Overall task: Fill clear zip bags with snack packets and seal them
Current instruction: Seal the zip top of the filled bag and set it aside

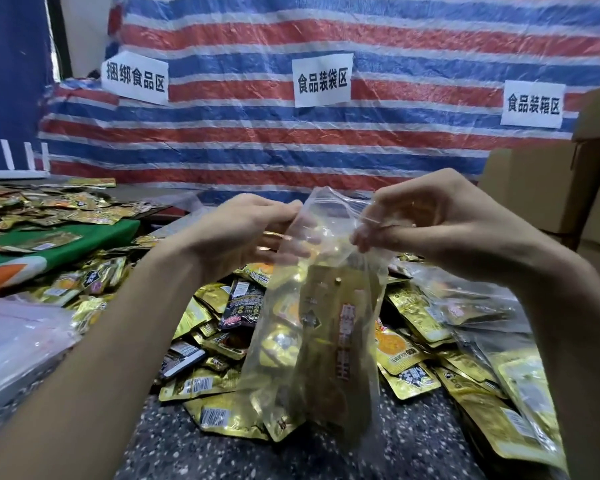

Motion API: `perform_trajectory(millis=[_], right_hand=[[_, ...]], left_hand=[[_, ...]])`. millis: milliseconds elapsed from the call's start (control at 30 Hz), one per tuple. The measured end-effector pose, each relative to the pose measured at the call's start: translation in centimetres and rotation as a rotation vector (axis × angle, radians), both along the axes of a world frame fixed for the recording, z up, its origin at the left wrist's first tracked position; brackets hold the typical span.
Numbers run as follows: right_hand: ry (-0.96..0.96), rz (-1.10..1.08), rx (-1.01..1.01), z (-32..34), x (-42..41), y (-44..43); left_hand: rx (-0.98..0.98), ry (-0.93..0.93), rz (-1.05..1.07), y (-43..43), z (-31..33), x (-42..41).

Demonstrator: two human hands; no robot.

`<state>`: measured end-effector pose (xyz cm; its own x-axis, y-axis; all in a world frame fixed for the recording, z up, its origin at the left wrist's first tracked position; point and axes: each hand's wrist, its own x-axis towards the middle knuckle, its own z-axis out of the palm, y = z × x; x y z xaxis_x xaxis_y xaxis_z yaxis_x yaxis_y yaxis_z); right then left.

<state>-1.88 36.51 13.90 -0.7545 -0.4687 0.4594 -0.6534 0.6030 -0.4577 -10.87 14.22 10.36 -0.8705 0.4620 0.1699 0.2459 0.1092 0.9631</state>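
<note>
1. Sealing looks to be the step in hand: one clear zip bag (pixel 312 323) hangs upright in the air over the speckled surface (pixel 413 445), already loaded with snack packets (pixel 340 341).
2. Left hand (pixel 243 230) pinches the bag's top edge at its left end, and the right hand (pixel 430 220) pinches the zip strip at the right end, fingers curled onto the plastic.
3. Between the two hands the mouth bows upward. Whether any stretch of the track has closed cannot be told through the clear film.
4. Next move, as I judge it: draw the top taut, line up both sides of the track, then run a thumb-and-finger pinch along it from one end to the other. Slack film or a packet corner poking into the track would spoil the seal.
5. Counts:
   - hands: two, both on the bag;
   - zip bags held: one;
   - packets inside: several, overlapping too much for an exact number;
   - loose gold packets (pixel 406 348) heaped below and to the left: far too many to count, with a few dark ones among them;
   - paper signs on the striped tarp (pixel 395 36): three, namely the left sign (pixel 134 76), middle sign (pixel 323 79) and right sign (pixel 533 103);
   - cardboard boxes (pixel 534 195) at the right edge: at least two, cut off by the frame.
</note>
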Motion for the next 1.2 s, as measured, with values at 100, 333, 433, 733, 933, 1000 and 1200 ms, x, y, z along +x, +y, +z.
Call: perform_trajectory(millis=[100,333,433,733,933,1000,1200], right_hand=[[-0.006,-0.026,-0.015,0.2,0.2,0.5],[-0.008,-0.058,0.002,0.6,0.8,1.6],[-0.007,-0.103,-0.017,0.9,1.0,1.9],[-0.215,-0.205,0.03,2.0,2.2,5.0],[-0.058,-0.227,-0.024,2.9,3.6,5.6],[-0.055,-0.233,-0.041,2.9,3.8,5.8],[-0.183,-0.371,0.017,2.4,3.1,5.7]], left_hand=[[0.001,0.082,0.035,-0.3,0.2,0.1],[0.005,0.107,-0.074,-1.0,1.0,0.9],[0.0,0.148,0.008,-1.4,1.1,0.9],[-0.033,0.3,0.093,-1.8,2.4,2.2],[0.041,0.298,0.127,-2.3,3.1,3.0],[0.046,0.322,0.109,-2.6,3.1,3.1],[-0.068,0.354,0.125,-1.5,2.3,2.2]])
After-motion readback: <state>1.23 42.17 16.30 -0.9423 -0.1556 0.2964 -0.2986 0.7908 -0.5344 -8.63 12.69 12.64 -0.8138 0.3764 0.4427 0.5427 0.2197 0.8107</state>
